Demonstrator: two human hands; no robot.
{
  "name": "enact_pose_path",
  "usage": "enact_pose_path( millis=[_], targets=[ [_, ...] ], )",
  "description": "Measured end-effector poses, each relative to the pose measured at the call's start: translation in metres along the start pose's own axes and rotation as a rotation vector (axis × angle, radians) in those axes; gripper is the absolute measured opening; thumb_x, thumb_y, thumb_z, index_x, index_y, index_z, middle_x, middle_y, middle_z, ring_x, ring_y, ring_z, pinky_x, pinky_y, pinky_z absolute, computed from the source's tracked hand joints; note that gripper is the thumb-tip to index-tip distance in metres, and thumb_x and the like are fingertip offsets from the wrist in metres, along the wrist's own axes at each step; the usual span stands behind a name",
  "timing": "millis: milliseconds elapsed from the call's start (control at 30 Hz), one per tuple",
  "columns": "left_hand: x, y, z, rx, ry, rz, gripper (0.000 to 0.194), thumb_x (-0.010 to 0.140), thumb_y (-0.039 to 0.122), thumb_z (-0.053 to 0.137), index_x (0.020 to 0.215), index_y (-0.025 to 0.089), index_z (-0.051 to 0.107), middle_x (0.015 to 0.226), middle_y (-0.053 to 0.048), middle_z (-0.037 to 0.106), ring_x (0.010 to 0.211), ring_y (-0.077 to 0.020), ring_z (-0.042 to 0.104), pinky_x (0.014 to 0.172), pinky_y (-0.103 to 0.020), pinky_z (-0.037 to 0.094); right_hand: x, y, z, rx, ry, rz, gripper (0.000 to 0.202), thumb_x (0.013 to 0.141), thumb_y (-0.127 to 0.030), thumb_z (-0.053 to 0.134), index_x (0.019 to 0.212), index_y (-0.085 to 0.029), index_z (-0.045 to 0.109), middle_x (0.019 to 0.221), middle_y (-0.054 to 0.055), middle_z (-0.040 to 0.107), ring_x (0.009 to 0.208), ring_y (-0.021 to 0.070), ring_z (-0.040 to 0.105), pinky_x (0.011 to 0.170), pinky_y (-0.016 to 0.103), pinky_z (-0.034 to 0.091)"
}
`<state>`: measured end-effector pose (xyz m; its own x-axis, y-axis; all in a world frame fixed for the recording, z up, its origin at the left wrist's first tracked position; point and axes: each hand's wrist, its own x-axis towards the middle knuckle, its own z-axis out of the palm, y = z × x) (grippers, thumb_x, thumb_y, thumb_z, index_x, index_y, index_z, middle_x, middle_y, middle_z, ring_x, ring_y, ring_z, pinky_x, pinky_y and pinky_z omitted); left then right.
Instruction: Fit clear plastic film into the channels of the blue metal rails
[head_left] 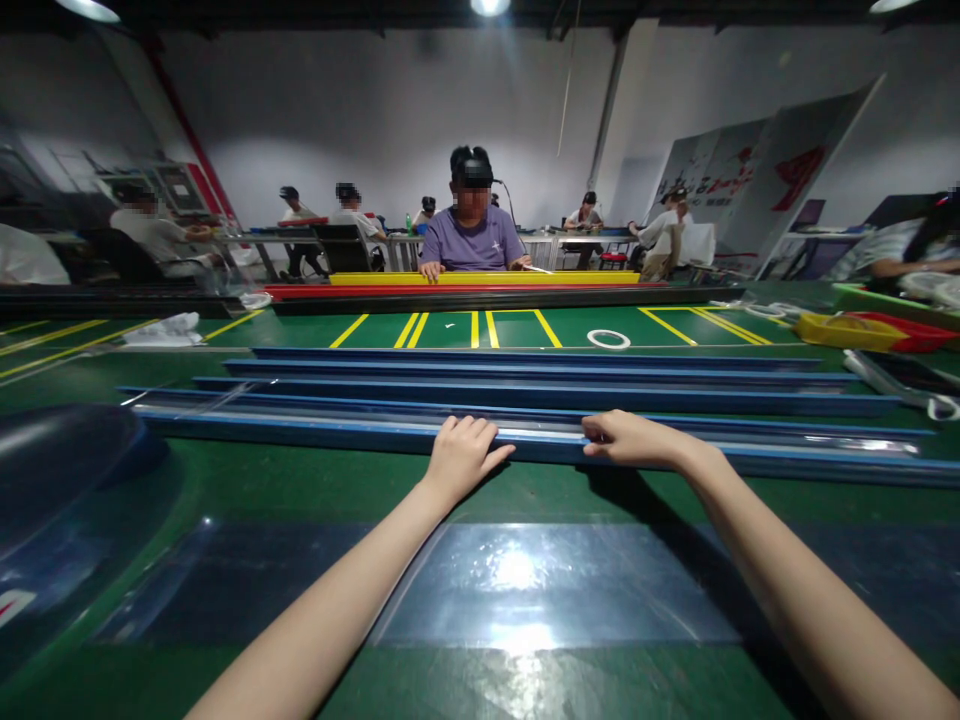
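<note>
A long blue channel strip lies across the green table, nearest of several similar strips. My left hand rests on its near edge, fingers over the rim and thumb stretched to the right. Further right, my right hand has its fingers curled at the same strip's near edge, closed on it. Clear film shows inside the channel. Between my forearms and beyond them, a transparent plastic sheet lies flat on the table, reflecting the lights.
More blue strips lie just beyond. A white ring, a crumpled white wrapper and a yellow tray are farther off. A dark blue rounded object is at the left. A person sits opposite.
</note>
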<state>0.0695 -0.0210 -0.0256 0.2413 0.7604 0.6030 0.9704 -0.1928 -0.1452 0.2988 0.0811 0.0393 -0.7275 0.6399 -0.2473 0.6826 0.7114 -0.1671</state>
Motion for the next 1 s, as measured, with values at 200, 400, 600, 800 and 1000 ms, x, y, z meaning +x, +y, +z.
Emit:
enact_pose_path(
  millis=[200, 400, 600, 800, 1000],
  targets=[
    [-0.0001, -0.0010, 0.0009, -0.019, -0.001, 0.001, 0.036, 0.085, 0.047, 0.038, 0.071, 0.017, 0.053, 0.069, -0.002, 0.060, 0.068, -0.0157, 0.051, 0.063, -0.029, 0.027, 0.0001, 0.0018, 0.0016, 0.041, -0.001, -0.012, 0.013, 0.076, -0.031, 0.047, 0.074, -0.018, 0.050, 0.071, 0.004, 0.060, 0.062, 0.0137, 0.051, 0.052, 0.020, 0.033],
    [0.0000, -0.0019, 0.0009, -0.040, -0.001, 0.000, 0.034, 0.084, 0.047, 0.041, 0.070, 0.018, 0.053, 0.069, -0.001, 0.060, 0.067, -0.0154, 0.051, 0.062, -0.029, 0.027, -0.0008, 0.0026, 0.0024, 0.066, 0.007, -0.022, 0.013, 0.075, -0.030, 0.047, 0.073, -0.018, 0.049, 0.071, 0.004, 0.059, 0.062, 0.0135, 0.050, 0.052, 0.020, 0.033],
    [0.0003, -0.0012, 0.0020, -0.034, 0.003, -0.007, 0.036, 0.085, 0.046, 0.039, 0.069, 0.017, 0.053, 0.067, -0.002, 0.060, 0.066, -0.0153, 0.052, 0.061, -0.028, 0.028, -0.0003, 0.0035, 0.0033, 0.098, 0.005, -0.016, 0.014, 0.075, -0.031, 0.047, 0.073, -0.018, 0.049, 0.072, 0.004, 0.059, 0.063, 0.0146, 0.051, 0.053, 0.021, 0.033],
    [0.0008, -0.0012, 0.0017, -0.042, -0.007, -0.012, 0.036, 0.085, 0.046, 0.039, 0.070, 0.017, 0.053, 0.067, -0.002, 0.060, 0.066, -0.0156, 0.053, 0.060, -0.028, 0.027, 0.0002, 0.0037, 0.0040, 0.107, 0.007, -0.021, 0.014, 0.075, -0.031, 0.047, 0.072, -0.018, 0.048, 0.071, 0.004, 0.059, 0.062, 0.0144, 0.051, 0.053, 0.022, 0.033],
    [0.0010, -0.0011, 0.0010, -0.055, -0.010, -0.021, 0.036, 0.085, 0.047, 0.039, 0.069, 0.017, 0.053, 0.065, -0.002, 0.060, 0.065, -0.0158, 0.053, 0.060, -0.028, 0.027, 0.0004, 0.0040, 0.0039, 0.112, 0.003, -0.019, 0.014, 0.075, -0.031, 0.047, 0.072, -0.018, 0.048, 0.071, 0.004, 0.058, 0.063, 0.0146, 0.051, 0.053, 0.022, 0.033]
  ],
)
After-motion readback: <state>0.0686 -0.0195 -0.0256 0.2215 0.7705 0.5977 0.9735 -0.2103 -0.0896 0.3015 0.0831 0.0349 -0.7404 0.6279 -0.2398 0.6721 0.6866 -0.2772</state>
